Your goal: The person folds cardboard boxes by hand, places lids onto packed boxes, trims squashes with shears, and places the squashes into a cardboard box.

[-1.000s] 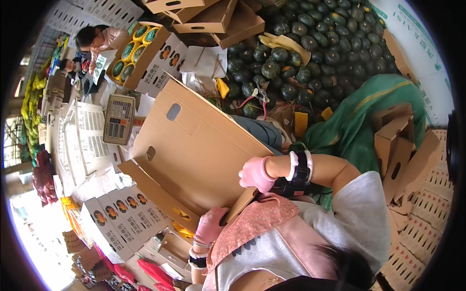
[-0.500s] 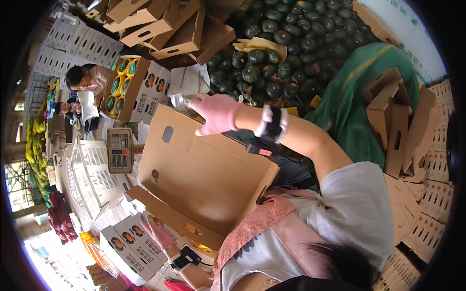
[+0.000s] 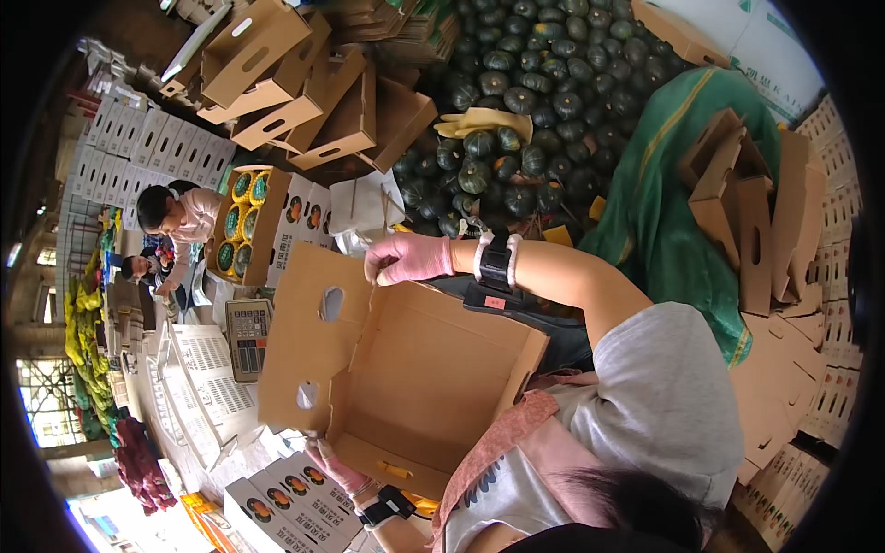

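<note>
A brown cardboard box (image 3: 433,359) lies partly folded in front of my body, its side walls standing up. Its wide end flap (image 3: 309,355), with two handle holes, stretches out to the left. My right hand (image 3: 406,258), in a pink glove, is closed on the upper corner where flap and side wall meet. At the opposite, lower corner, my left hand (image 3: 339,468), also gloved in pink, holds the cardboard; its fingertips are partly hidden by the box edge. Both wrists wear black straps.
Dark green squashes (image 3: 553,92) are heaped at the top, with a yellow glove (image 3: 484,122). Brown boxes (image 3: 267,74) lie piled upper left. A person (image 3: 180,221) stands by a box of netted squashes (image 3: 241,226). Nearby are a scale (image 3: 249,339), printed cartons (image 3: 295,498) and green netting (image 3: 687,184).
The end flap has folded outward and the walls stand up. My right hand moved from the near side to the box's far upper corner, and my left hand moved to the lower far corner.
</note>
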The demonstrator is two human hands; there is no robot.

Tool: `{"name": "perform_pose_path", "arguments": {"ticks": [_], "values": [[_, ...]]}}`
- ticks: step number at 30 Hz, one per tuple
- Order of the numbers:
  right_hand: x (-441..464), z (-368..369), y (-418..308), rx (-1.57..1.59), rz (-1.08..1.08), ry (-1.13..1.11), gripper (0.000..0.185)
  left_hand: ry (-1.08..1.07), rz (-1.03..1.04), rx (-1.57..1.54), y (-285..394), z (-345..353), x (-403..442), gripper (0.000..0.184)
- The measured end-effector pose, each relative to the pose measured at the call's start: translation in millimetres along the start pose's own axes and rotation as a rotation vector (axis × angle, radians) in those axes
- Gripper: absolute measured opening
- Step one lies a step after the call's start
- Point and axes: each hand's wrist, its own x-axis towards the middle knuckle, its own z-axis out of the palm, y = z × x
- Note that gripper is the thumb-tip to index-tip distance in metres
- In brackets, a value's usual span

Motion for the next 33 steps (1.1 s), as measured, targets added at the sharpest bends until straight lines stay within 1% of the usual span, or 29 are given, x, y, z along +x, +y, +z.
{"name": "perform_pose_path", "arguments": {"ticks": [1,2,4,5,6,7,8,9,10,11,12,13,14,15,17,18,19,20,23,24,25,27,28,31,33], "values": [[1,0,-2,-0.073,-0.039,0.052,0.022,0.029,0.119,0.088,3,6,1,0.035],[1,2,-5,-0.145,-0.079,0.102,0.025,0.07,0.24,0.172,-15,-15,10,0.034],[3,3,-22,-0.43,-0.302,0.064,0.033,0.083,0.268,0.226,2,4,-7,0.036],[4,-2,-21,-0.302,-0.226,-0.031,0.035,0.089,0.287,0.251,8,12,-10,0.038],[4,-9,-17,-0.173,-0.147,-0.122,0.038,-0.029,0.201,0.432,-4,-20,-13,0.035],[4,-16,-12,-0.043,-0.069,-0.208,0.042,-0.188,0.259,0.461,7,-11,-17,0.036],[4,-25,-9,-0.079,-0.114,-0.341,0.052,-0.35,0.318,0.487,22,-4,-30,0.038],[6,-28,-8,-0.084,0.026,-0.418,0.054,-0.511,0.376,0.51,37,4,-39,0.042],[13,-29,1,-0.285,-0.049,-0.451,0.052,-0.282,-0.27,0.264,46,5,-43,0.064],[22,-27,7,-0.484,-0.122,-0.485,0.052,-0.424,-0.072,0.32,40,-14,-29,0.064],[25,-9,-55,-0.919,0.135,-0.538,0.06,-0.544,0.136,0.354,42,-22,-15,0.065],[32,1,-55,-0.986,0.081,-0.559,0.069,-0.599,0.134,0.537,47,-29,-7,0.063],[38,12,-54,-1.051,0.023,-0.576,0.081,-0.396,0.033,0.974,52,-15,-3,0.064],[42,26,-58,-1.189,0.019,-0.662,0.083,-0.457,0.106,1.245,62,12,4,0.082],[48,52,-70,-1.467,0.02,-0.823,0.087,-0.629,0.212,1.355,51,28,26,0.087],[53,61,-66,-1.499,0.14,-0.891,0.091,-0.668,0.197,1.421,51,36,34,0.087],[52,60,-72,-1.515,0.112,-0.885,0.078,-0.707,0.18,1.485,51,45,42,0.086],[51,60,-63,-1.535,0.081,-0.82,0.069,-0.742,0.16,1.548,50,50,48,0.085],[51,53,-28,-1.558,-0.051,-0.68,0.049,-0.68,0.222,1.654,19,46,70,0.08],[48,53,-29,-1.553,-0.051,-0.671,0.047,-0.692,0.25,1.669,26,52,69,0.074],[44,52,-26,-1.576,-0.123,-0.623,0.048,-0.678,0.227,1.691,29,56,68,0.073],[40,46,-26,-1.578,-0.269,-0.645,0.042,-0.663,0.172,1.73,29,61,64,0.071],[39,46,-26,-1.597,-0.288,-0.639,0.039,-0.631,0.185,1.762,28,63,59,0.069],[36,47,-20,-1.657,-0.317,-0.607,0.029,-0.577,0.212,1.801,22,64,55,0.069],[36,52,-13,-1.695,-0.303,-0.585,0.021,-0.555,0.229,1.84,20,67,56,0.061]]}}
